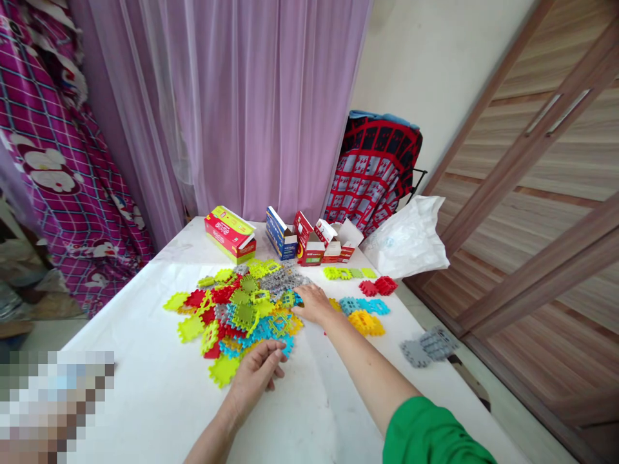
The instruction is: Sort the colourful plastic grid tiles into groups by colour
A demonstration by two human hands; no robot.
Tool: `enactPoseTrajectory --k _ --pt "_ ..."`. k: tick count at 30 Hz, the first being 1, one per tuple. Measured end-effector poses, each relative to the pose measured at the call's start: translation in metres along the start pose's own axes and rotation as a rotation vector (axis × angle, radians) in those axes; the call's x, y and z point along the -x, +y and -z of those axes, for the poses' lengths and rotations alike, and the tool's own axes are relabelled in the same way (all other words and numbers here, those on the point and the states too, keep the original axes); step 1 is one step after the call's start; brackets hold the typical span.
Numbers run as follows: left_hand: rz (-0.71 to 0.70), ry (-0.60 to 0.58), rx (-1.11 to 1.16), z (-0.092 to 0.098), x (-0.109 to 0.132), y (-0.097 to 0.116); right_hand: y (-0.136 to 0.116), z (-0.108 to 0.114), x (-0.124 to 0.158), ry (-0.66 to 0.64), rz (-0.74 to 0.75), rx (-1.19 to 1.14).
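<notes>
A heap of interlocking plastic tiles [244, 316] in lime green, red, blue, yellow and grey lies on the white-covered table [309, 406]. My right hand [315, 304] reaches over the heap's right edge, with thumb and fingers apart beside small blue and green tiles. Whether its fingertips touch a tile I cannot tell. At the heap's near edge, my left hand [258, 368] hovers next to blue and lime tiles, its fingers loosely bent and nothing visible in them. To the right lie sorted groups: lime tiles [345, 273], red tiles [378, 286], blue tiles [365, 306], yellow tiles [366, 323] and grey tiles [428, 348].
Along the back stand a red and lime box [230, 233], an open blue box [281, 233] and open red boxes [309, 241]. A white plastic bag [406, 238] rests at the back right corner. A wooden wardrobe [546, 193] rises at the right; purple curtains [251, 109] hang behind.
</notes>
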State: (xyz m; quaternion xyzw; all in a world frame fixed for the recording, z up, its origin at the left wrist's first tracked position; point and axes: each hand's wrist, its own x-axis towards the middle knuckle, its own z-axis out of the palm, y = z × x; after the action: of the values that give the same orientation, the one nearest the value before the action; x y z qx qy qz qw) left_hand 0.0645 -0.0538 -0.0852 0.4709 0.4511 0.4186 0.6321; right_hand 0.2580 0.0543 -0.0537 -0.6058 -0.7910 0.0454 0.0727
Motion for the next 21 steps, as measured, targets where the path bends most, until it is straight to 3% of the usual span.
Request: enactPoseTrajectory --k 8,13,21 --pt "-0.010 -0.023 0.008 -0.001 0.005 0.007 -0.006 -0.029 0.054 0.332 -0.103 -0.213" --pt "-0.007 -0.023 0.006 -0.002 0.006 0.008 -0.008 -0.046 0.086 0.473 -0.022 -0.377" --pt "-0.007 -0.018 -0.002 -0.001 0.007 0.010 -0.018 -0.040 0.103 0.590 0.050 -0.385"
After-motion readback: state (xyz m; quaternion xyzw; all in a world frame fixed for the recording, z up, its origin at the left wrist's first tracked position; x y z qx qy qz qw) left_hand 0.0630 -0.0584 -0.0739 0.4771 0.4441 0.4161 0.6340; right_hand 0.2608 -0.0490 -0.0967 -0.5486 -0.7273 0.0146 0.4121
